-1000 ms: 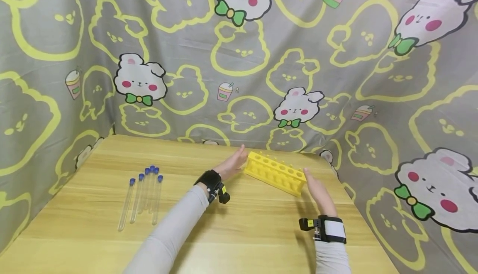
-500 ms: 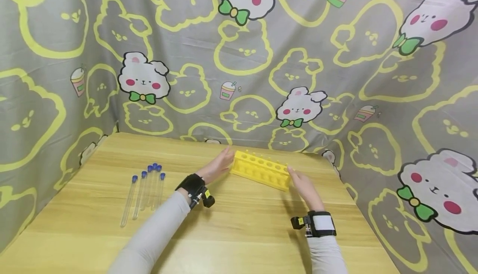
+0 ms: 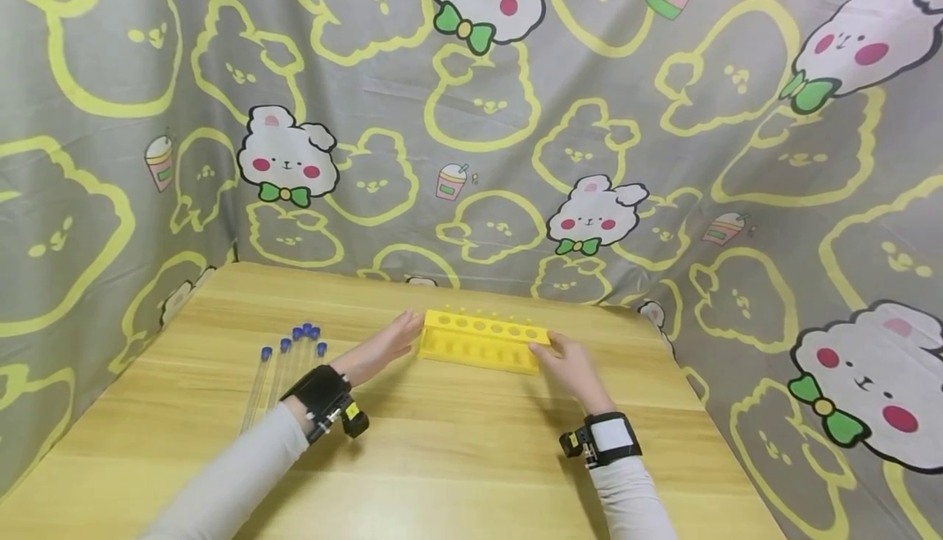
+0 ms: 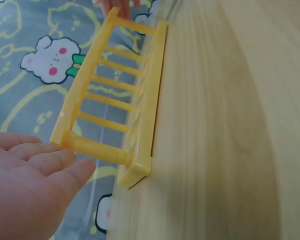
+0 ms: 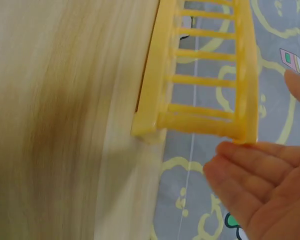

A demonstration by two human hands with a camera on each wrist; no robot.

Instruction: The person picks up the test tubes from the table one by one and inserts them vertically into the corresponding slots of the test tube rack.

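Observation:
A yellow test-tube rack [image 3: 482, 340] with empty holes stands on the wooden table [image 3: 457, 458], between my two hands. My left hand [image 3: 383, 345] lies flat against the rack's left end with straight fingers [image 4: 45, 167] touching its corner post. My right hand [image 3: 566, 364] presses its straight fingers [image 5: 260, 170] against the rack's right end. The rack [image 4: 115, 100] shows as an open frame with rungs in the left wrist view, and the rack [image 5: 205, 70] shows the same way in the right wrist view. Several clear test tubes with blue caps [image 3: 283, 372] lie on the table to the left.
A grey cloth [image 3: 471, 131] printed with yellow outlines and white rabbits hangs behind and to both sides of the table. The rack sits near the table's far edge. Bare wood lies in front of my hands.
Both hands slid the rack left and toward me. It turned from a slanted position to lie nearly parallel with the table's back edge.

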